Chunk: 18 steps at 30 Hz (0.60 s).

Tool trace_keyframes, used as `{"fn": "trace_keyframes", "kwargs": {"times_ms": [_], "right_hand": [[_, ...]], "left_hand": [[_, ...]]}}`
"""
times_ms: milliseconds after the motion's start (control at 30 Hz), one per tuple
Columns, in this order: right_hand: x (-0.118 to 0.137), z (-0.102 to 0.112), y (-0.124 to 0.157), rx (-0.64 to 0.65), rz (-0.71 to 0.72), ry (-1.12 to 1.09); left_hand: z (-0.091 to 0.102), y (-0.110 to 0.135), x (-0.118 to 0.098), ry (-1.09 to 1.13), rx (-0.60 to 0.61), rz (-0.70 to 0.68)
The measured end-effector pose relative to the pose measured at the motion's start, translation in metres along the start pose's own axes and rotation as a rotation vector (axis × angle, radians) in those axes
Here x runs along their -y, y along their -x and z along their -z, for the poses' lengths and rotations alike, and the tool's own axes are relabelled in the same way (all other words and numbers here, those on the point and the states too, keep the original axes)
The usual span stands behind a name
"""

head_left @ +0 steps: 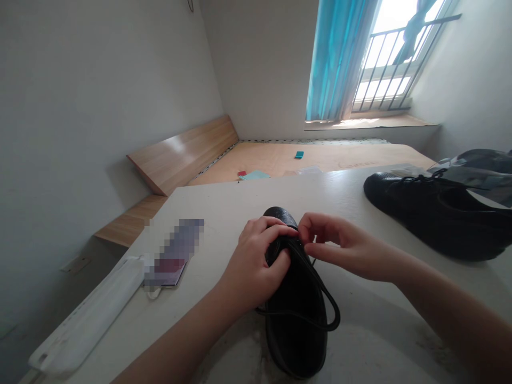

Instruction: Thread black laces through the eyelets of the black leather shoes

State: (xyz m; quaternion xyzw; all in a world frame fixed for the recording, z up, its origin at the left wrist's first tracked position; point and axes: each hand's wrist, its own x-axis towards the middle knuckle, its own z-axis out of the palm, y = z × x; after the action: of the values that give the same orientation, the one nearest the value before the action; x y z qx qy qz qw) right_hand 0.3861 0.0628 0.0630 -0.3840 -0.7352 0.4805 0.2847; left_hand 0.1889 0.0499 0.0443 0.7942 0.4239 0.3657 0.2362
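A black shoe (296, 341) lies on the white table with its toe pointing away from me. Over its opening trails a loose black shoelace (334, 306) in a long loop. My left hand (260, 256) grips the shoe's upper near the tongue, thumb inside the opening and fingers over the front. At the right side of the eyelets, my right hand (340, 242) pinches with thumb and index finger close together. The lace seems to run to those fingertips, though the exact spot is partly hidden.
A second black shoe (424, 213), laced, stands at the right beside a clear plastic bag (480, 162). On the left lie a white elongated object (88, 320) and a blurred flat item (176, 253). Behind the white table (224, 208) is a wooden bed (340, 154).
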Motion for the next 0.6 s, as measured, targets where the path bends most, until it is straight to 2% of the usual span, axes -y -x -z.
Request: {"fn": "trace_keyframes", "kwargs": {"times_ms": [167,267,433,500,567,600], "right_hand": [[-0.004,-0.004,-0.002,-0.015,0.038,0.148],[-0.003,-0.007,0.0,-0.013,0.114,0.223],[-0.001,-0.018,0.003,-0.062,0.225,0.368],[-0.001,-0.021,0.002,-0.084,0.254,0.314],[-0.001,-0.021,0.001,-0.106,0.247,0.125],[0.0,-0.019,0.0,-0.129,0.23,-0.007]], "left_hand": [[-0.001,0.0,0.001,0.028,-0.096,-0.007],[0.002,0.0,0.0,0.065,-0.113,-0.013],[0.002,0.002,0.0,0.267,-0.139,0.039],[0.001,0.003,0.001,0.46,-0.103,0.074],[0.002,0.002,0.002,0.693,-0.103,0.141],[0.004,0.0,0.002,0.799,-0.141,0.185]]}}
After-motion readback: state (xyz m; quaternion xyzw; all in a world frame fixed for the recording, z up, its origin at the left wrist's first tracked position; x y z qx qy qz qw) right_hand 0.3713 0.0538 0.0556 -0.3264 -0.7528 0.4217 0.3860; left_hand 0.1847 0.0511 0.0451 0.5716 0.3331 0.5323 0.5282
